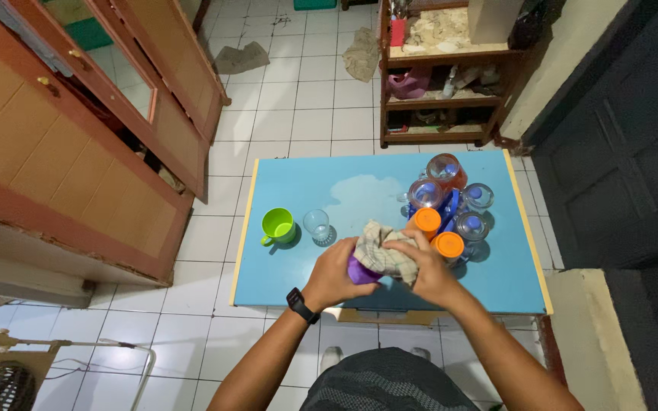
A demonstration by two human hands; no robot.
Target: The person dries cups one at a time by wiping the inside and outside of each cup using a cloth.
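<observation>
Left hand (pixel 334 272) grips a purple cup (pixel 361 270) while right hand (pixel 423 268) clutches a checked cloth (pixel 384 251) around it.

White floor tiles (pixel 291 122) run under a brown wooden cabinet (pixel 62 160), an open wooden shelf unit (pixel 439 103) and a dark door (pixel 626 160).
</observation>
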